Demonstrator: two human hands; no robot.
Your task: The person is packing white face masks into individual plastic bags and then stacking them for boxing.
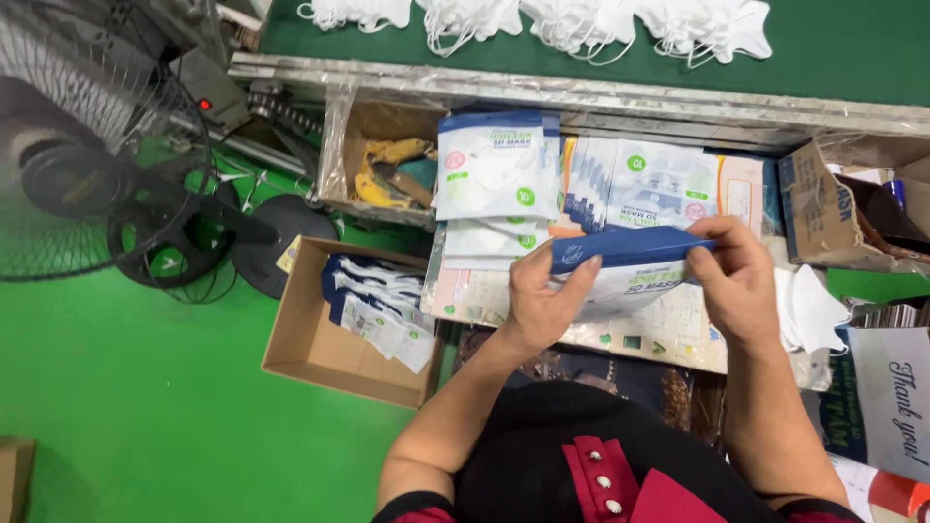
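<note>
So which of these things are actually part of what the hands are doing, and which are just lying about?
In use:
- left hand and right hand, both pinching the blue-topped pouch
- stacked mask pouches on the worktop
- cardboard box of filled pouches
- loose white masks

Lying about:
- floor fan
- box of tools
- paper bag

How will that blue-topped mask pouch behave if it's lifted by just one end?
The pouch would probably sag: it already bends between the left hand and right hand, so it looks floppy. It seems light, since fingertip pinches carry it. Its glossy film may be slippery, so a firm pinch on the blue top strip seems wise.
</note>
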